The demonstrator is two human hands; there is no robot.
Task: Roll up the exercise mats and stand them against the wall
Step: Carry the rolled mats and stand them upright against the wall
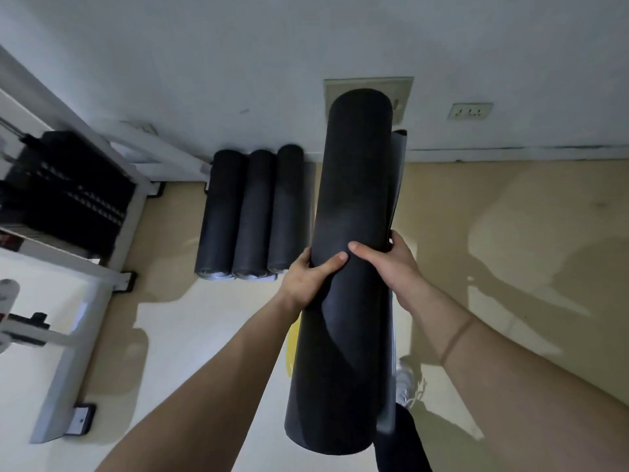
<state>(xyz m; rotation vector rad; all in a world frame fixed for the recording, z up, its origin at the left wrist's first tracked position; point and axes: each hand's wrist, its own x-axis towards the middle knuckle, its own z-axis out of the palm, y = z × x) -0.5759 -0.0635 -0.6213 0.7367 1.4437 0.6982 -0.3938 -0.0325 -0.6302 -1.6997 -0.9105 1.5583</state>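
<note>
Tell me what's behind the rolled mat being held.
Behind the rolled mat a beige wall plate shows around its top end; the plate's middle and the wall there are covered.

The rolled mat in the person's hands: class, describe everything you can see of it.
The rolled mat is a long, dark, matte cylinder, foam or rubber by its look. It is held off the floor, its far end pointing towards the wall. Its loose outer edge stands slightly away along the right side. The left hand and right hand wrap its middle in a closed grip, thumbs on top. Nothing else visibly touches it.
</note>
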